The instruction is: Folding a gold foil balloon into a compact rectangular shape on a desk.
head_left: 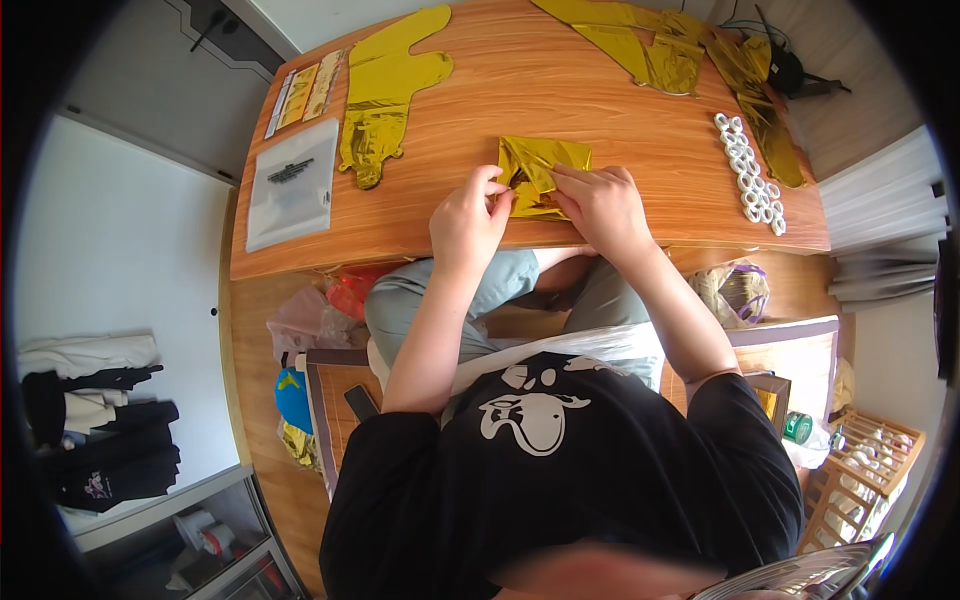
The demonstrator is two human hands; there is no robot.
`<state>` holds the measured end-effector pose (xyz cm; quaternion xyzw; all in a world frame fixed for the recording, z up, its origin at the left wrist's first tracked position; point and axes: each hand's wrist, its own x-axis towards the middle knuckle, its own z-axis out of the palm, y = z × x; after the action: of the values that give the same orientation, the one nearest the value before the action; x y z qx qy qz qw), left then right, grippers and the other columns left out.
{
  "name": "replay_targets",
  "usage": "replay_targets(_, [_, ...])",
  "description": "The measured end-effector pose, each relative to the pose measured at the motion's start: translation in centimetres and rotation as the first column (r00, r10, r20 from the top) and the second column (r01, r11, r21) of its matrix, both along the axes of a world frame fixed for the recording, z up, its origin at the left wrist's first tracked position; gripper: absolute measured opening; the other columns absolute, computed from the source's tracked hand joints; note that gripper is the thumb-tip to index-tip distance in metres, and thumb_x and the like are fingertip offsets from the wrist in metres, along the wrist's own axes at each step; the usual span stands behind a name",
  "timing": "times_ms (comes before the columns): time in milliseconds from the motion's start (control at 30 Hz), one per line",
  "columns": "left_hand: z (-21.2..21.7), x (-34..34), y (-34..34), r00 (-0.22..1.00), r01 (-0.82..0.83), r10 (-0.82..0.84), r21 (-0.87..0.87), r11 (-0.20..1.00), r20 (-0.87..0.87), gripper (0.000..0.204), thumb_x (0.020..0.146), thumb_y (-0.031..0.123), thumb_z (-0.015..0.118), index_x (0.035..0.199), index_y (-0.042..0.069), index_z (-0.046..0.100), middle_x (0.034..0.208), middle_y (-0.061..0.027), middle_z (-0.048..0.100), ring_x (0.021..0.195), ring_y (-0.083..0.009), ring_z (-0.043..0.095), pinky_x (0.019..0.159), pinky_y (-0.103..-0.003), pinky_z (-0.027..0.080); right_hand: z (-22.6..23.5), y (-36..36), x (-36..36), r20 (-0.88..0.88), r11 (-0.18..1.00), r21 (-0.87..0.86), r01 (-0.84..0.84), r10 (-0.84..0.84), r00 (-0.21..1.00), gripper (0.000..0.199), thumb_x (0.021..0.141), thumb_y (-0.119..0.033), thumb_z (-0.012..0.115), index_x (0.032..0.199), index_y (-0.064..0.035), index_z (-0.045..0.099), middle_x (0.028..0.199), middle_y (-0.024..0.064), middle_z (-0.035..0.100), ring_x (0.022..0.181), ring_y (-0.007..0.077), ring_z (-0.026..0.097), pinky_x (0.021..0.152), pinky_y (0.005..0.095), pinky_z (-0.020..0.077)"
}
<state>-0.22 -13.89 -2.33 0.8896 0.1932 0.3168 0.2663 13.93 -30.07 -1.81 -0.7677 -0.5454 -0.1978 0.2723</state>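
A gold foil balloon (545, 152), folded into a small crinkled packet, lies near the front edge of the wooden table. My left hand (468, 222) is at its left side, thumb and forefinger pinching the foil's edge. From the right, my right hand (606, 206) bends its fingers over the packet and grips a fold of it; the fingertips are partly hidden. Farther left, a flat gold foil balloon (385, 95) lies spread out. At the far right are another gold foil balloon (668, 62) and a long gold foil piece (765, 125).
White rolls (745, 168) lie in rows at the table's right. On the left are a clear plastic bag (292, 205) with dark thin sticks on it and several printed cards (308, 92). A black stand-like object (790, 72) is at the back right corner. A phone (360, 402) lies beside me.
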Motion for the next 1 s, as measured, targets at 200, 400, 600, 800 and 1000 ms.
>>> replay_targets(200, [-0.2, -0.4, 0.1, 0.998, 0.063, -0.06, -0.135, 0.989, 0.025, 0.033, 0.086, 0.011, 0.077, 0.116, 0.011, 0.063, 0.089, -0.0036, 0.078, 0.072, -0.0212, 0.072, 0.066, -0.036, 0.057, 0.2, -0.1, -0.3, 0.024, 0.999, -0.046, -0.014, 0.015, 1.0, 0.024, 0.087, -0.026, 0.075, 0.107, -0.0142, 0.077, 0.106, 0.0001, 0.076, 0.083, 0.0202, 0.071, 0.079, 0.0362, 0.0508])
replay_targets(400, [-0.6, -0.9, 0.5, 0.989, 0.145, -0.144, -0.066, 0.987, 0.014, 0.03, 0.087, 0.008, 0.076, 0.115, 0.01, 0.064, 0.094, -0.0067, 0.077, 0.083, -0.0254, 0.072, 0.073, -0.039, 0.057, 1.9, 0.2, -0.7, -0.015, 0.981, -0.189, -0.035, 0.033, 0.999, 0.029, 0.091, -0.037, 0.07, 0.105, -0.0131, 0.078, 0.107, 0.0038, 0.074, 0.096, 0.0266, 0.068, 0.085, 0.0417, 0.0508])
replay_targets(600, [-0.6, -2.0, 0.8, 0.965, 0.254, -0.257, 0.048, 0.966, 0.057, 0.031, 0.088, 0.006, 0.075, 0.118, 0.006, 0.064, 0.098, -0.0105, 0.077, 0.089, -0.0267, 0.074, 0.078, -0.038, 0.058, 2.6, 3.3, 0.5, -0.04, 0.955, -0.294, -0.051, 0.041, 0.998, 0.028, 0.092, -0.039, 0.07, 0.09, -0.0122, 0.075, 0.099, 0.0039, 0.07, 0.096, 0.0268, 0.065, 0.085, 0.0425, 0.0493])
replay_targets(800, [-1.1, -2.5, 0.3, 0.977, 0.191, -0.182, -0.084, 0.978, 0.108, 0.035, 0.087, 0.007, 0.078, 0.119, 0.004, 0.064, 0.096, -0.0103, 0.077, 0.087, -0.0248, 0.076, 0.078, -0.034, 0.059, 1.7, 4.6, 1.3, 0.073, 0.953, -0.24, -0.185, 0.208, 0.975, 0.022, 0.09, -0.031, 0.073, 0.103, -0.0131, 0.071, 0.117, 0.0039, 0.067, 0.109, 0.0265, 0.061, 0.094, 0.0421, 0.0478])
replay_targets(1000, [-1.8, -3.3, 0.7, 0.981, 0.163, -0.181, 0.197, 0.967, 0.075, 0.036, 0.086, 0.01, 0.081, 0.118, 0.006, 0.065, 0.092, -0.007, 0.077, 0.086, -0.0235, 0.075, 0.077, -0.033, 0.059, 1.4, 4.3, 1.5, 0.091, 0.913, -0.161, -0.375, 0.393, 0.915, 0.029, 0.084, -0.016, 0.074, 0.113, -0.0186, 0.075, 0.13, 0.0013, 0.065, 0.121, 0.0251, 0.058, 0.102, 0.0419, 0.0466])
